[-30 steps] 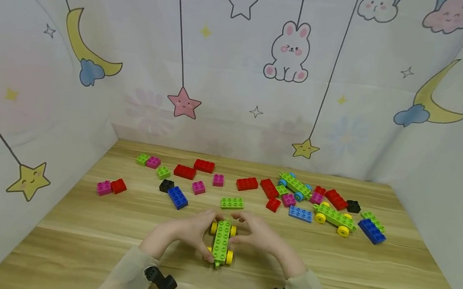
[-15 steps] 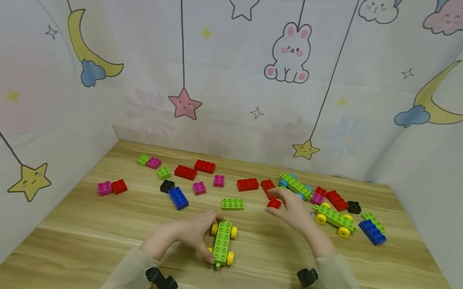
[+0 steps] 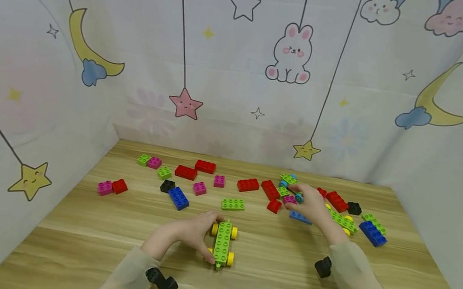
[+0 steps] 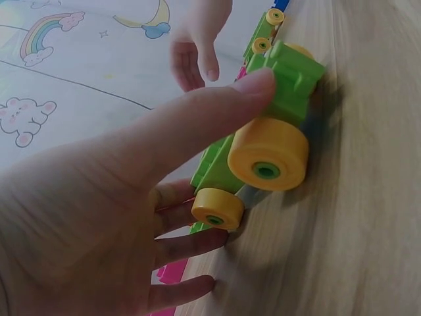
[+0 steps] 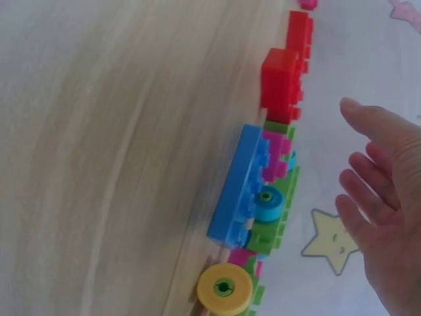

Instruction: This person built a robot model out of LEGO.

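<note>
Head view: my left hand point(image 3: 197, 232) holds a yellow-wheeled green car base point(image 3: 222, 243); my right hand point(image 3: 312, 204) is released.
Nearest me on the wooden table point(image 3: 267, 282), the base stands on its wheels, studs up, pinched lengthwise between left thumb at its near end and fingertips at its far end, probably so it can't roll. Farther out, my right hand hangs past the light-blue brick point(image 3: 300, 217), over the blue-wheeled green car base point(image 3: 289, 178), fingers loosely bent, gripping nothing.

blue-wheeled car point(image 3: 289, 179) partly hidden, right sleeve point(image 3: 363, 281) cropped
</note>
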`<state>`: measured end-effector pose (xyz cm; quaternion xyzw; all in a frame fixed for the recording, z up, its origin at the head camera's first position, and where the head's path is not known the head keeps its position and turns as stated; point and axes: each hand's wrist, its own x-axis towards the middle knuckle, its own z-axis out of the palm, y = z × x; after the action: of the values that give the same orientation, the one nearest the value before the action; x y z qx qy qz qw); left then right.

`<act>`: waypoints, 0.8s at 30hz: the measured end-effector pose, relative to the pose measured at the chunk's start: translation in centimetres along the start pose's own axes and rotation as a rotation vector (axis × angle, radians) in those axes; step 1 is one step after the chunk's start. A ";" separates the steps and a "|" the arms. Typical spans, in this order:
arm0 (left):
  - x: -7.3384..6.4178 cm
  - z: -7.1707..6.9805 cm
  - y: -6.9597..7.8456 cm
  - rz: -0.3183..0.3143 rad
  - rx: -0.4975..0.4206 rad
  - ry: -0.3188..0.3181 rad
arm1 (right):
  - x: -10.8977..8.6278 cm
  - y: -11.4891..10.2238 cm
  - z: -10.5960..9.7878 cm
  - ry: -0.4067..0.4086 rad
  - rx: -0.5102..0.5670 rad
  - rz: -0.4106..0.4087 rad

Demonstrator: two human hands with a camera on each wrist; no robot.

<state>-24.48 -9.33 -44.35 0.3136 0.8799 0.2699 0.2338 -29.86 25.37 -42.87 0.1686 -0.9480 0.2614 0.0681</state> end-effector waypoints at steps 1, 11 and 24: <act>0.0 0.0 0.0 0.000 -0.003 0.000 | 0.1 0.2 0.1 -0.008 -0.001 0.011; 0.1 0.2 -0.3 0.001 -0.028 0.010 | 0.8 1.3 0.6 -0.083 -0.055 0.069; -0.1 0.0 -0.1 -0.005 -0.018 0.006 | 1.4 2.1 1.3 -0.117 -0.048 0.111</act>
<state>-24.40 -9.44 -44.38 0.3085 0.8789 0.2783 0.2345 -31.92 25.97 -44.64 0.1289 -0.9642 0.2316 0.0018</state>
